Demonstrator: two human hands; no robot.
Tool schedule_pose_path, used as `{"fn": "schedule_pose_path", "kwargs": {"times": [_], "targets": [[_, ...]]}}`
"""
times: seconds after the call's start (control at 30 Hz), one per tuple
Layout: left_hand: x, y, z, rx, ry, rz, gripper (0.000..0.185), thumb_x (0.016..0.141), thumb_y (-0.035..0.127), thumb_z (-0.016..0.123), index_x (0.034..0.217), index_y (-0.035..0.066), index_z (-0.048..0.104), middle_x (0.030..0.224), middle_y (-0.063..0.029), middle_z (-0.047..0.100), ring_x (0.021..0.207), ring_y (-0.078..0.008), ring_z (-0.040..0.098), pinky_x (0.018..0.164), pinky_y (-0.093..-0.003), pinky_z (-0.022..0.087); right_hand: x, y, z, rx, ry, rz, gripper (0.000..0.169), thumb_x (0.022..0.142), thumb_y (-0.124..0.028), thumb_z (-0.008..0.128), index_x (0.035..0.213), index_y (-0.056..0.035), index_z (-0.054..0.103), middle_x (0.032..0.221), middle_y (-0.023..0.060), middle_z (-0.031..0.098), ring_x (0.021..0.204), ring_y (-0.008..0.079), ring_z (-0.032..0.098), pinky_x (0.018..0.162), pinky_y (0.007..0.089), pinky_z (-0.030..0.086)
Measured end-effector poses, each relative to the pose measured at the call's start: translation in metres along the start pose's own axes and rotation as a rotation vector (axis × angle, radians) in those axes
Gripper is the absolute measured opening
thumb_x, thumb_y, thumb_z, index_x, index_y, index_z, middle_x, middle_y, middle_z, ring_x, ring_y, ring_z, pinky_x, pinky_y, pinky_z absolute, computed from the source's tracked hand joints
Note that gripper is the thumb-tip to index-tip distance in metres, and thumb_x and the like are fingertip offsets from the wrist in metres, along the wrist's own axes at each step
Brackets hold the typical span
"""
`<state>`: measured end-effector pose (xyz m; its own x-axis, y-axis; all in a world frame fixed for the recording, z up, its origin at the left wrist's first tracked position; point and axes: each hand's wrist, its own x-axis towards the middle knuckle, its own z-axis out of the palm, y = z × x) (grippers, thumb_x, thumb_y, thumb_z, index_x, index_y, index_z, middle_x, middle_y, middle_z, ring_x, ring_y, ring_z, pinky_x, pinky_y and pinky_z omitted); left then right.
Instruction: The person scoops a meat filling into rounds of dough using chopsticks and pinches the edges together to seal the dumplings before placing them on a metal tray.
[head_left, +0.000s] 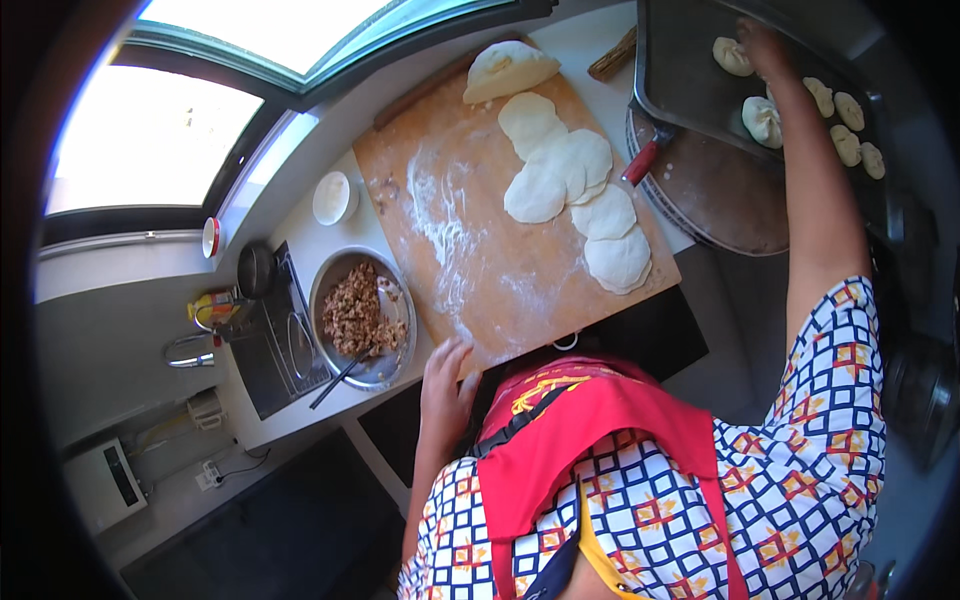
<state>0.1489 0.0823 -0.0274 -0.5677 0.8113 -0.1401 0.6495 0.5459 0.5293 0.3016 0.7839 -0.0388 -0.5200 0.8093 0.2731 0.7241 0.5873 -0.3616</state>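
My right hand (763, 51) reaches over a dark metal baking tray (679, 71), right beside a pleated filled bun (731, 57). Its fingers meet the bun's edge, but whether they grip it is unclear. Another large pleated bun (762, 120) sits nearer on the tray, partly behind my forearm. My left hand (446, 371) rests at the near edge of a floured wooden board (495, 277), holding nothing, fingers slightly apart. Several overlapping rolled dough rounds (616, 259) lie along the board's right side, with a thick folded piece of dough (510, 71) at its far end.
Left of the board stands a steel bowl of minced filling (352, 311) with dark chopsticks (337, 382) in it. Beyond are a white bowl (334, 198), a sink (277, 352) and a rolling pin (427, 94). A red-handled tool (641, 163) lies by a round brown board (720, 195).
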Motion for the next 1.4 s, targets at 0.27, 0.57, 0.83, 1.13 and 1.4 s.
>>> {"fn": "schedule_pose_path", "kwargs": {"times": [0.27,0.57,0.83,1.13,1.4], "targets": [[0.183,-0.030,0.101,0.122,-0.093,0.163,0.056,0.088,0.022,0.070,0.136,0.002,0.050,0.133,-0.0285,0.052,0.122,-0.0444,0.052,0.105,-0.0471,0.044,-0.229,-0.147,-0.079,0.446,0.110,-0.511,0.023,0.099,-0.010,0.054,0.120,-0.0058,0.064,0.124,0.0096,0.065,0.121,0.0256,0.059,0.106,0.0362,0.043],[0.315,-0.014,0.165,0.313,0.080,-0.107,0.049,0.083,0.029,0.073,0.126,0.010,0.058,0.130,-0.0173,0.057,0.119,-0.0377,0.054,0.098,-0.0477,0.047,-0.425,-0.097,-0.053,0.653,-0.186,0.108,0.016,0.095,-0.003,0.056,0.108,-0.0015,0.065,0.102,0.0111,0.067,0.094,0.0227,0.066,0.086,0.0310,0.051],[0.330,-0.017,0.176,-0.205,-0.082,-0.291,0.036,0.079,0.025,0.080,0.105,0.003,0.064,0.102,-0.0158,0.069,0.092,-0.0290,0.066,0.084,-0.0415,0.051,-0.476,-0.069,-0.041,1.082,-0.046,0.675,0.020,0.100,-0.008,0.051,0.115,-0.0002,0.062,0.110,0.0051,0.065,0.100,0.0120,0.061,0.094,0.0279,0.047],[0.202,0.031,0.102,-0.530,0.019,0.198,0.017,0.090,0.011,0.072,0.098,0.000,0.061,0.081,-0.0091,0.063,0.072,-0.0168,0.053,0.068,-0.0310,0.048,-0.424,-0.170,0.086,2.118,-0.376,1.051,0.029,0.100,-0.027,0.055,0.120,-0.0063,0.059,0.115,0.0088,0.067,0.104,0.0220,0.065,0.095,0.0389,0.052],[0.078,-0.047,0.003,-0.335,0.126,0.309,0.017,0.092,0.017,0.068,0.089,0.004,0.057,0.075,-0.0082,0.063,0.070,-0.0228,0.063,0.061,-0.0350,0.049,-0.450,-0.385,0.103,2.636,-0.768,0.746,0.071,0.098,-0.064,0.035,0.143,-0.0112,0.047,0.139,0.0089,0.056,0.130,0.0259,0.051,0.112,0.0449,0.037]]}}
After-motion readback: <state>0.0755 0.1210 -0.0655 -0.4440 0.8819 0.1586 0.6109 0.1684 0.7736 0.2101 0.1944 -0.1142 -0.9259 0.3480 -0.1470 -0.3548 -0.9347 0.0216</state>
